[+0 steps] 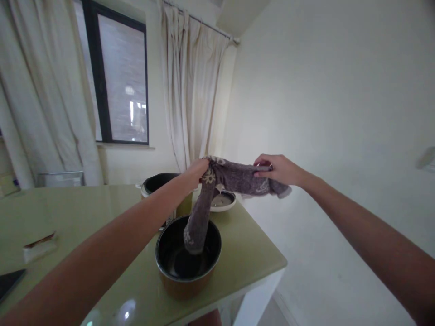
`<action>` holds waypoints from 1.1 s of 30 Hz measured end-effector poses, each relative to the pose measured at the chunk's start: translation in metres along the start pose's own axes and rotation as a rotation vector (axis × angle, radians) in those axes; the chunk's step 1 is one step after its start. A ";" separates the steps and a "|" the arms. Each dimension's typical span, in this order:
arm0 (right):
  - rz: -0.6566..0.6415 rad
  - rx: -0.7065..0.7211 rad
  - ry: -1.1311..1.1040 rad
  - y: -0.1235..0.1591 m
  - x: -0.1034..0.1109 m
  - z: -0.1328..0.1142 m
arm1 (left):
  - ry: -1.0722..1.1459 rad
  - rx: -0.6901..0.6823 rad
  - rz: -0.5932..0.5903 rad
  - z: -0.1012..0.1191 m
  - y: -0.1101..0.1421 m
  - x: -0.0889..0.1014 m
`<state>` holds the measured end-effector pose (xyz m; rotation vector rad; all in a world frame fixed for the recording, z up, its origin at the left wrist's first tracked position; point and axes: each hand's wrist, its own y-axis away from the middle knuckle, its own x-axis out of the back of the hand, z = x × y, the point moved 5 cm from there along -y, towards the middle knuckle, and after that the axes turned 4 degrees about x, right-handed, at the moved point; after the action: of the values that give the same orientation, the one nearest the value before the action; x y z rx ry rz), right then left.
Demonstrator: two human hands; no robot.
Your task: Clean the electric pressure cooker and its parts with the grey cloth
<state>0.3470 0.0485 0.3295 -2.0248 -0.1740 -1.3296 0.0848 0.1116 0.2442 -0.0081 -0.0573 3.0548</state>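
A grey-purple patterned towel [234,177] is stretched between both hands above the table. My left hand [195,171] is closed on its left end, and my right hand [276,169] pinches its right end. The towel's free end hangs down from my left hand into a dark inner pot [187,267] standing on the green table [102,213] near its right corner. The pot holds a little liquid at the bottom.
Behind the pot stand a rice cooker body [159,182] and a white lid or dish [222,201]. A small flat packet [39,246] and a dark tablet corner [10,281] lie at the left. Curtains, a window and a white wall surround the table.
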 end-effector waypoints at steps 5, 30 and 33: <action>-0.042 -0.200 -0.565 0.008 -0.068 -0.031 | -0.305 -0.333 0.184 0.058 0.001 -0.050; 0.408 -0.881 -0.511 0.196 -0.250 0.053 | -1.168 -0.685 0.096 -0.225 0.199 0.025; 0.135 -0.723 -0.425 0.166 -0.271 0.027 | -1.265 -0.729 0.132 -0.238 0.197 0.014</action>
<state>0.3177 0.0097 0.0143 -2.8528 0.2964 -0.9273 0.0552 -0.0747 -0.0016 1.8032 -1.1960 2.3864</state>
